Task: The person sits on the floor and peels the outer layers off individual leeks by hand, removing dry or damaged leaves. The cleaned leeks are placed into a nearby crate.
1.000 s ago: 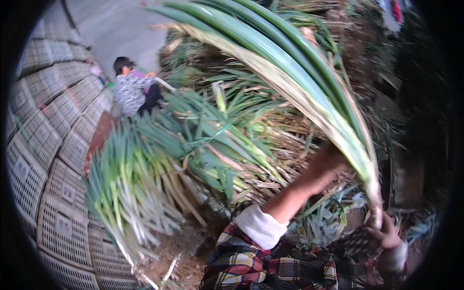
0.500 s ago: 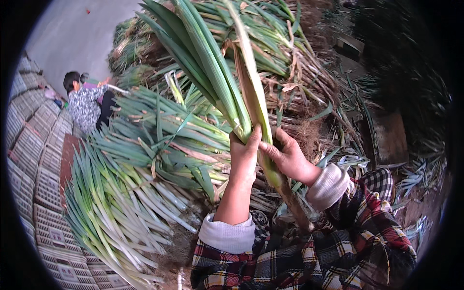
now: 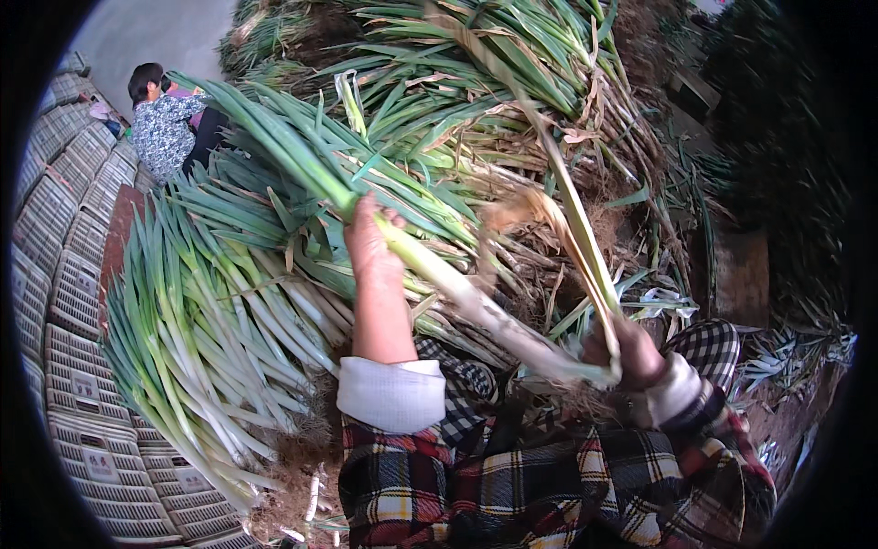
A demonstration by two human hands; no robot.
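My left hand (image 3: 373,240) is wrapped round a long leek-like green onion (image 3: 430,274), which slants from green leaves at upper left to a pale root end at lower right. My right hand (image 3: 631,352), smeared by motion, is closed on a long yellowed outer leaf (image 3: 585,258) beside that root end; the leaf stands away from the stalk, with browned, torn pieces. Below and left lies a bunch of cleaner white-stemmed onions (image 3: 229,348). Heaps of untrimmed onions (image 3: 512,64) with dry leaves and roots lie beyond my hands.
Another person (image 3: 165,137) in a patterned top is at the upper left, beside stacked plastic crates (image 3: 78,357). A brown board (image 3: 741,274) and loose leaf scraps (image 3: 786,366) lie at the right. Grey floor (image 3: 155,37) shows at the back.
My left hand has moved up and left, tilting the onion leftward. The pale outer leaf has separated from the stalk, pulled right and down by my right hand toward the root end.
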